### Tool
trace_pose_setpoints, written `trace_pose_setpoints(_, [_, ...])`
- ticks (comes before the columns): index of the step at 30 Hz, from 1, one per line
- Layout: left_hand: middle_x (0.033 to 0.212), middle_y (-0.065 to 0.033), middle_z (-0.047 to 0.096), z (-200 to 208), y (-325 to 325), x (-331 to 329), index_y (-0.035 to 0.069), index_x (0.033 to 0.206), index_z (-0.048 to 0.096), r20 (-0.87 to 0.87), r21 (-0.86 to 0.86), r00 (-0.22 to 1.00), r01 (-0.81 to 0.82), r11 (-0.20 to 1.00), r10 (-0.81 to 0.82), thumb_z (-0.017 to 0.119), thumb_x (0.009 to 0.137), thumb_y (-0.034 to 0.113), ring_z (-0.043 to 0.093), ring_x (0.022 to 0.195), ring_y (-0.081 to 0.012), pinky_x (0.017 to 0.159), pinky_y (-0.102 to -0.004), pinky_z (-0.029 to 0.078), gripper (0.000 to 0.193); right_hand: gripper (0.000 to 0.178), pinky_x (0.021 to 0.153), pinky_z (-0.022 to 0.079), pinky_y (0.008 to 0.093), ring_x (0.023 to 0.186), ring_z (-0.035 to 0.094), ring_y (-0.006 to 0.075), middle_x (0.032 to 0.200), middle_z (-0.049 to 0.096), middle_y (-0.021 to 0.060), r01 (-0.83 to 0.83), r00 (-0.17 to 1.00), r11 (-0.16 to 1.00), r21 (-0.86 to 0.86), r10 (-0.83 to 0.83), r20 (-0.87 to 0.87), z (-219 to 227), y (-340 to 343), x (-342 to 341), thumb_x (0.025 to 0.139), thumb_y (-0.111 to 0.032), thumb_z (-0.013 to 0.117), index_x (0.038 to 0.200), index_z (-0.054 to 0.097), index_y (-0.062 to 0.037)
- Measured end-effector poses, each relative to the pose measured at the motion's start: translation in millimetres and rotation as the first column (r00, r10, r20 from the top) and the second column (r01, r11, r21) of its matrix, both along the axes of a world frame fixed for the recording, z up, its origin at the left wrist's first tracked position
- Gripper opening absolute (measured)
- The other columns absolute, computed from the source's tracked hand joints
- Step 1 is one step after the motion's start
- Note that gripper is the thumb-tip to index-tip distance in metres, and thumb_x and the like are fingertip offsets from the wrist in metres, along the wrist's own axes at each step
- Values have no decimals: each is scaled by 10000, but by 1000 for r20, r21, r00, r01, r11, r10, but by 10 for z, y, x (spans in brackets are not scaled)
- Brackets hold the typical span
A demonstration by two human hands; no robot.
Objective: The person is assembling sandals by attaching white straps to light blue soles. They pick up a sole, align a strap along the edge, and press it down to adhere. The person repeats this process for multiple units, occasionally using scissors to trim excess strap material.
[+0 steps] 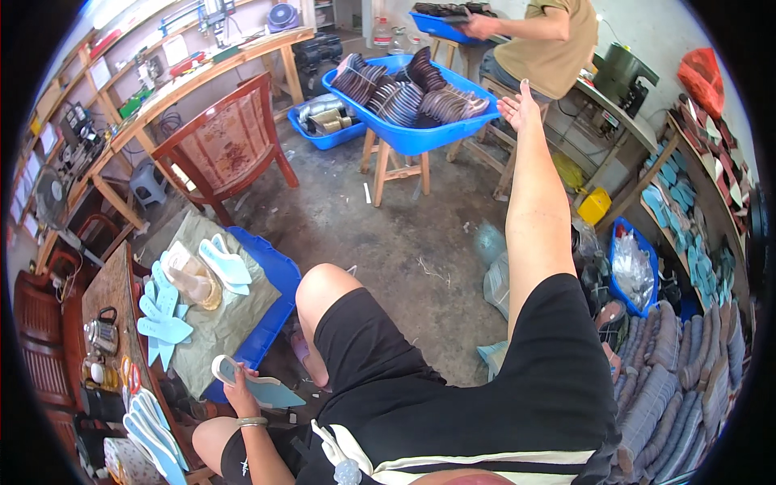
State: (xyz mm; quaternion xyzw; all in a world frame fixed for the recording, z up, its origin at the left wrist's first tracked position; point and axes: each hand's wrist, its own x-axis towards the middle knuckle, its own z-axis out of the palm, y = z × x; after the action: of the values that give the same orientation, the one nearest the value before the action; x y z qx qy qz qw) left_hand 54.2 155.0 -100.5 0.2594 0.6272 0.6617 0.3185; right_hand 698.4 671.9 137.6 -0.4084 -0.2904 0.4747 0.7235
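My left hand (pixel 240 394) is closed round a pale blue shoe insole (pixel 279 394) with a white-edged heel, low beside my left knee. My right arm is stretched far forward. At its end my right hand (pixel 517 107) is open, fingers apart and holding nothing, just off the right rim of a blue tub (pixel 416 141). Bundles of dark, curved shoe pieces (pixel 396 103) fill that tub, which sits on a wooden stool. Left of my knee, more pale blue insoles (pixel 164 311) and a glue-stained container (pixel 194 283) lie on a grey-green cloth (pixel 222 323).
A person in a tan shirt (pixel 558 40) sits at the back, one hand at another blue tub (pixel 444 28). A wooden chair (pixel 230 145) stands ahead left. Stacked grey shoe pieces (pixel 659 380) rise at my right, beside a blue bin of plastic bags (pixel 632 267). Scissors (pixel 129 373) lie far left.
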Motion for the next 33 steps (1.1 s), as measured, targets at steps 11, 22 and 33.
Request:
trace_pose_setpoints(11, [736, -67, 597, 12, -286, -138, 2, 962, 577, 41, -19, 991, -130, 991, 130, 612, 898, 205, 603, 669, -159, 634, -292, 500, 216, 811, 648, 572, 459, 1180, 452, 436, 1341, 357, 239, -79, 982, 997, -3, 78, -172, 140, 687, -499, 785, -459, 714, 1388, 333, -73])
trace_pose_setpoints(22, [831, -63, 637, 409, -572, -113, 20, 957, 598, 19, 50, 1000, -10, 999, 9, 622, 888, 282, 624, 806, -164, 772, -326, 495, 272, 414, 728, 554, 388, 975, 565, 256, 1168, 545, 125, 168, 910, 958, 233, -242, 338, 87, 124, -1082, 889, -169, 588, 1266, 484, -33])
trace_pose_setpoints(33, [1146, -164, 601, 2617, -888, 674, 134, 782, 668, -635, 657, 670, 730, 186, -385, 722, 764, 457, 515, 1059, -255, 899, -348, 383, 328, 530, 824, 471, 299, 953, 602, 207, 1132, 610, 127, -808, 550, 588, 36, 731, 404, -725, -1326, -3234, 859, -218, 662, 1280, 484, 51])
